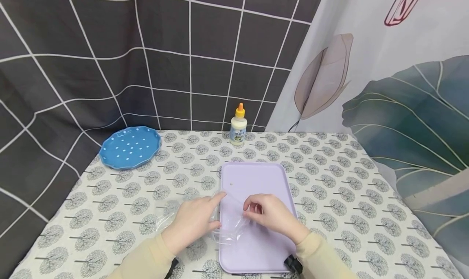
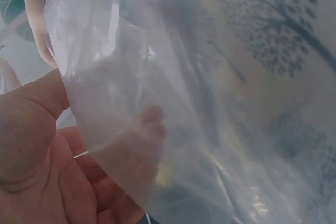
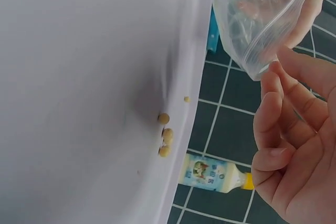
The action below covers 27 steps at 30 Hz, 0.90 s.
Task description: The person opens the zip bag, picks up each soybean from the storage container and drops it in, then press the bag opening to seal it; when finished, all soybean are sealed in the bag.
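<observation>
Between my hands is a clear plastic zip bag (image 1: 230,228), its ridged closure showing in the right wrist view. My left hand (image 1: 192,216) holds the bag from the left, with fingers seen through the film (image 2: 210,103) in the left wrist view. At the bag's corner my right hand (image 1: 271,214) pinches the edge between thumb and forefinger. Both hands are over a light purple tray (image 1: 253,173). Three small round yellow bean-like pieces (image 3: 167,135) lie on the tray near its rim, with a smaller crumb (image 3: 187,99) beside them.
A white bottle with a yellow cap (image 1: 238,128) stands behind the tray. At the back left lies a blue scalloped plate with white dots (image 1: 130,147). The tree-print tablecloth (image 1: 329,189) runs back to a dark grid curtain (image 1: 209,59).
</observation>
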Each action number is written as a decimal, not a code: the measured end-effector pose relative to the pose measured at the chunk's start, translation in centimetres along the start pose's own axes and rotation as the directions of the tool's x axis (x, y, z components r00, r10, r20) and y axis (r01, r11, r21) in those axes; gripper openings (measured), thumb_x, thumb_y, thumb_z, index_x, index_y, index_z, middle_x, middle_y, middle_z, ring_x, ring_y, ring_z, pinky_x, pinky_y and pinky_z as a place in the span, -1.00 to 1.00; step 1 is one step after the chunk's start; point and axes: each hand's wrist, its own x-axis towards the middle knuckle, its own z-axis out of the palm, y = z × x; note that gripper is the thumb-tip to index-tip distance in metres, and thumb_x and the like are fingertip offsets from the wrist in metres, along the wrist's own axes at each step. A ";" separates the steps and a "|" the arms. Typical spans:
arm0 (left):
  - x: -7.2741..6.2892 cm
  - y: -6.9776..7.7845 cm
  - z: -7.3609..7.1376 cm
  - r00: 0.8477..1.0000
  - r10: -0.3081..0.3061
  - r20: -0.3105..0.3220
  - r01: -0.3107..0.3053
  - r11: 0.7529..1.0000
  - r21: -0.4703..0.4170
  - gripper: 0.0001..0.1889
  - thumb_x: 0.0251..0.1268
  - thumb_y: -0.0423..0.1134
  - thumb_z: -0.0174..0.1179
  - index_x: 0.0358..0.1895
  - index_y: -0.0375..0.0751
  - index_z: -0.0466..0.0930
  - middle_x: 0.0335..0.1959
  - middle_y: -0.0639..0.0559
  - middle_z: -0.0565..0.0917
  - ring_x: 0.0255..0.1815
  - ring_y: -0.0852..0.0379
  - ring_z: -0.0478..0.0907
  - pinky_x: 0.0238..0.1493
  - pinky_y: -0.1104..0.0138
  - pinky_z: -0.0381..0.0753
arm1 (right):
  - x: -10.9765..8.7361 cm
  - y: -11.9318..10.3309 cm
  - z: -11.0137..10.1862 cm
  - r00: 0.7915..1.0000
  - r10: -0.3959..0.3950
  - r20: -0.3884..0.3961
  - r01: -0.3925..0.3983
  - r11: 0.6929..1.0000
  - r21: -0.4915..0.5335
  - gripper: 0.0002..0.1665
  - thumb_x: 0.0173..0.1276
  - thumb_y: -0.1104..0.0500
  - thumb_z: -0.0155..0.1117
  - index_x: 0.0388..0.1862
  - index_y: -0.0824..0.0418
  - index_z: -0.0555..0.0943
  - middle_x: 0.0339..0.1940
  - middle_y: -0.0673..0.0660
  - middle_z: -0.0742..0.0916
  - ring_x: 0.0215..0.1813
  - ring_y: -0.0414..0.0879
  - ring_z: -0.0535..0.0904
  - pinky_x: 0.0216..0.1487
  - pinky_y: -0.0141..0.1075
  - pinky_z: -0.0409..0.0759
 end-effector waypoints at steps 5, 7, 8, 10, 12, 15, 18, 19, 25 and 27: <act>0.0 -0.1 0.0 1.000 0.005 -0.010 -0.004 1.000 0.007 -0.21 -0.13 0.08 0.44 0.26 -0.08 0.42 -0.36 0.06 0.69 -0.46 0.16 0.58 -0.54 0.41 0.43 | 0.0 0.5 -0.2 0.999 0.021 -0.027 -0.021 1.000 -0.023 -0.90 0.16 0.16 0.39 -0.39 0.01 0.62 -0.57 -0.23 0.55 -0.51 -0.39 0.39 -0.46 -0.47 0.46; 0.0 -0.1 0.0 1.000 0.004 -0.010 -0.004 1.000 0.006 -0.21 -0.14 0.08 0.44 0.26 -0.08 0.42 -0.35 0.06 0.70 -0.45 0.16 0.59 -0.53 0.40 0.44 | -0.1 0.8 -0.2 0.999 0.038 -0.038 -0.039 0.999 -0.033 -0.90 0.15 0.17 0.40 -0.40 0.01 0.62 -0.57 -0.23 0.56 -0.51 -0.38 0.39 -0.47 -0.47 0.45; 0.0 -0.1 0.1 1.000 0.005 -0.010 -0.004 1.000 0.004 -0.21 -0.14 0.08 0.44 0.26 -0.08 0.42 -0.35 0.06 0.69 -0.46 0.16 0.58 -0.53 0.40 0.43 | -0.1 0.9 -0.2 0.998 0.048 -0.043 -0.050 0.998 -0.039 -0.89 0.14 0.17 0.40 -0.40 0.01 0.61 -0.58 -0.23 0.55 -0.52 -0.38 0.39 -0.48 -0.47 0.45; 0.0 -0.1 0.1 1.000 0.004 -0.011 -0.004 1.000 0.003 -0.21 -0.14 0.08 0.44 0.26 -0.08 0.42 -0.37 0.07 0.69 -0.47 0.17 0.58 -0.53 0.40 0.43 | -0.2 1.2 -0.2 0.996 0.074 -0.047 -0.076 0.996 -0.044 -0.88 0.13 0.18 0.41 -0.41 0.00 0.61 -0.58 -0.23 0.55 -0.53 -0.37 0.39 -0.49 -0.47 0.44; 0.0 -0.1 0.1 1.000 0.005 -0.011 -0.005 1.000 0.007 -0.21 -0.14 0.08 0.44 0.26 -0.08 0.42 -0.37 0.07 0.69 -0.47 0.17 0.57 -0.54 0.40 0.42 | -0.2 1.5 -0.2 0.994 0.102 -0.049 -0.104 0.993 -0.049 -0.87 0.12 0.18 0.41 -0.43 -0.01 0.61 -0.60 -0.24 0.55 -0.54 -0.36 0.39 -0.50 -0.46 0.43; 0.0 -0.2 0.1 1.000 0.004 -0.008 -0.004 1.000 0.012 -0.20 -0.14 0.09 0.44 0.26 -0.08 0.41 -0.37 0.07 0.69 -0.47 0.17 0.57 -0.52 0.40 0.44 | -0.2 1.9 -0.1 0.989 0.142 -0.045 -0.144 0.989 -0.043 -0.85 0.12 0.20 0.42 -0.45 -0.01 0.60 -0.62 -0.24 0.55 -0.55 -0.34 0.40 -0.51 -0.45 0.43; 0.0 -0.2 0.1 1.000 -0.004 0.004 0.004 1.000 0.011 -0.19 -0.13 0.10 0.43 0.27 -0.08 0.40 -0.35 0.07 0.69 -0.45 0.17 0.58 -0.51 0.40 0.45 | -0.2 2.3 -0.1 0.984 0.171 -0.045 -0.173 0.984 -0.041 -0.84 0.11 0.20 0.42 -0.46 -0.02 0.60 -0.63 -0.23 0.55 -0.55 -0.33 0.41 -0.50 -0.45 0.44; 0.0 -0.2 0.1 1.000 -0.008 0.009 0.008 1.000 0.008 -0.19 -0.13 0.10 0.43 0.28 -0.08 0.39 -0.34 0.07 0.69 -0.44 0.17 0.58 -0.50 0.40 0.46 | -0.1 2.4 -0.2 0.983 0.180 -0.044 -0.181 0.983 -0.040 -0.85 0.11 0.20 0.43 -0.46 -0.01 0.60 -0.63 -0.22 0.56 -0.55 -0.32 0.42 -0.50 -0.45 0.44; 0.1 -0.3 0.1 0.999 -0.022 0.026 0.022 1.000 0.001 -0.19 -0.12 0.10 0.42 0.29 -0.07 0.38 -0.29 0.06 0.70 -0.41 0.15 0.60 -0.49 0.38 0.48 | -0.2 2.9 -0.5 0.970 0.241 -0.029 -0.242 0.968 -0.070 -0.88 0.09 0.15 0.44 -0.45 0.01 0.62 -0.61 -0.21 0.56 -0.53 -0.30 0.43 -0.47 -0.44 0.44; 0.0 -0.3 0.1 0.999 -0.025 0.028 0.025 1.000 0.000 -0.19 -0.12 0.10 0.42 0.29 -0.07 0.38 -0.27 0.05 0.70 -0.39 0.13 0.61 -0.48 0.36 0.49 | -0.2 2.9 -0.5 0.968 0.249 -0.025 -0.250 0.964 -0.096 -0.87 0.08 0.15 0.45 -0.45 0.02 0.62 -0.61 -0.21 0.55 -0.53 -0.31 0.43 -0.45 -0.44 0.43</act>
